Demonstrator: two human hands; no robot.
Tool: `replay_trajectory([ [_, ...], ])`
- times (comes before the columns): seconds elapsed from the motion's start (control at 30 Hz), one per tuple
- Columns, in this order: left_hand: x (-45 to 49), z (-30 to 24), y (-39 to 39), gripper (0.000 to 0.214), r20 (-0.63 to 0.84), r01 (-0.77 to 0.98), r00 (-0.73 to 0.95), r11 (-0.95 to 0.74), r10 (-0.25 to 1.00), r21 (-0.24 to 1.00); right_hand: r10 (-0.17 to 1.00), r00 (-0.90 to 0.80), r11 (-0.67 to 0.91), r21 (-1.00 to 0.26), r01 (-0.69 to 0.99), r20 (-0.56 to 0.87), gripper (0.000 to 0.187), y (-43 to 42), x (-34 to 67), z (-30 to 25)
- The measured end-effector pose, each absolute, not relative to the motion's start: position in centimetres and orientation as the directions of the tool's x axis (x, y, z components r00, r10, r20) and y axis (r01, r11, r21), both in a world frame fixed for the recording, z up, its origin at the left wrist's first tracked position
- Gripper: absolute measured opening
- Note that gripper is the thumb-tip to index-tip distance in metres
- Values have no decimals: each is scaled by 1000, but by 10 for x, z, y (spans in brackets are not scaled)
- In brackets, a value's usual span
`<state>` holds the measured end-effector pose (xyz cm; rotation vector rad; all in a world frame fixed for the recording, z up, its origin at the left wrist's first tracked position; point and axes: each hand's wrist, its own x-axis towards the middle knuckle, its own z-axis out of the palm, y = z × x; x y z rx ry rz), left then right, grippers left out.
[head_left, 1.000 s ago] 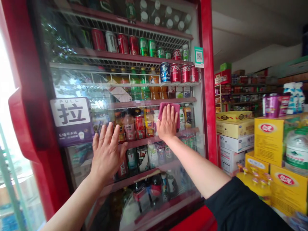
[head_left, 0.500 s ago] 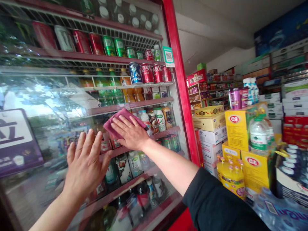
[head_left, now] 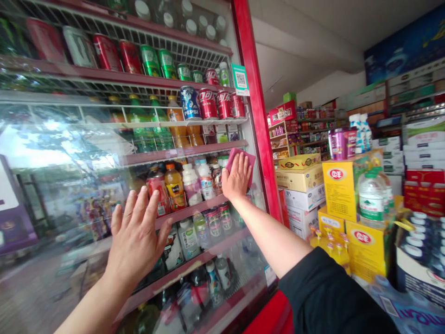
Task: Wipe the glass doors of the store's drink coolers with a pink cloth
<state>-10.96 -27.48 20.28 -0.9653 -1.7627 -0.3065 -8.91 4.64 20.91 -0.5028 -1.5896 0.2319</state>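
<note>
My right hand [head_left: 238, 178] presses a pink cleaning cloth [head_left: 251, 162] flat against the glass door [head_left: 86, 185] of a drinks fridge, close to its right edge. The fingers lie over the cloth, whose corners show above and to the right of them. Lower and further left, my left hand [head_left: 137, 232] is raised with its fingers apart and its palm towards the glass. It holds nothing; whether it touches the pane I cannot tell. Behind the glass stand cans and bottles, among them a blue Pepsi can [head_left: 190, 103] and an orange juice bottle [head_left: 174, 186].
A red door frame [head_left: 257, 106] borders the glass, with a green QR sticker [head_left: 240, 80] near it. Right of the fridge are stacked cartons [head_left: 299, 178], yellow boxes [head_left: 339, 190], a large water bottle [head_left: 371, 197] and shrink-wrapped bottles [head_left: 406, 306]. Shop shelves stand behind.
My right hand has slid the cloth to the right across the glass, uncovering bottles behind it. The left hand sits slightly further right in view and stays spread.
</note>
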Motion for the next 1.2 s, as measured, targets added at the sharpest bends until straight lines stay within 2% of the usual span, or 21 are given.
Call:
replay_trajectory([
  [0.07,-108,203,-271,83,880,736,-118,636,460,-234,277,-160,952,-249,176,947,78,31,-87,204],
  [0.13,-107,203,-265,83,877,740,-112,628,468,-240,-23,-319,995,52,83,948,77,18,-82,198],
  [0.2,-105,202,-259,83,871,743,-106,621,480,-252,-270,-397,960,279,-36,877,76,15,-76,193],
  [0.23,-104,201,-255,84,868,743,-102,617,486,-259,-344,-413,936,345,-76,843,75,16,-73,192],
  [0.3,-102,200,-249,84,864,742,-93,613,494,-271,-419,-427,905,410,-118,801,77,25,-70,194],
  [0.37,-100,199,-244,84,863,740,-85,611,498,-280,-431,-432,899,422,-122,793,81,40,-68,197],
  [0.43,-99,198,-240,85,861,740,-79,608,502,-287,-379,-422,921,381,-85,824,83,57,-66,200],
  [0.6,-100,193,-235,85,856,745,-72,598,512,-295,-25,-342,987,78,142,940,85,112,-52,193],
  [0.7,-104,189,-234,84,856,740,-72,602,513,-299,107,-301,974,-39,223,948,84,141,-45,182],
  [0.8,-106,186,-236,83,853,735,-79,608,516,-300,221,-204,954,-168,250,954,81,143,-52,168],
  [0.87,-107,185,-238,83,851,733,-92,613,517,-294,330,-94,924,-301,237,939,80,123,-63,158],
  [0.93,-107,183,-241,83,850,733,-105,618,516,-285,395,-37,902,-380,204,918,80,91,-74,147],
  [0.97,-107,182,-242,82,850,734,-111,619,515,-279,385,-49,909,-370,189,921,81,73,-79,140],
  [1.03,-107,178,-243,82,850,739,-117,616,514,-271,258,-148,960,-236,151,955,82,41,-85,126],
  [1.1,-107,175,-242,81,850,745,-120,612,513,-265,32,-279,997,-12,73,960,83,22,-86,114],
  [1.2,-104,172,-240,81,851,750,-124,609,511,-257,-274,-397,960,272,-62,876,82,28,-81,102],
])
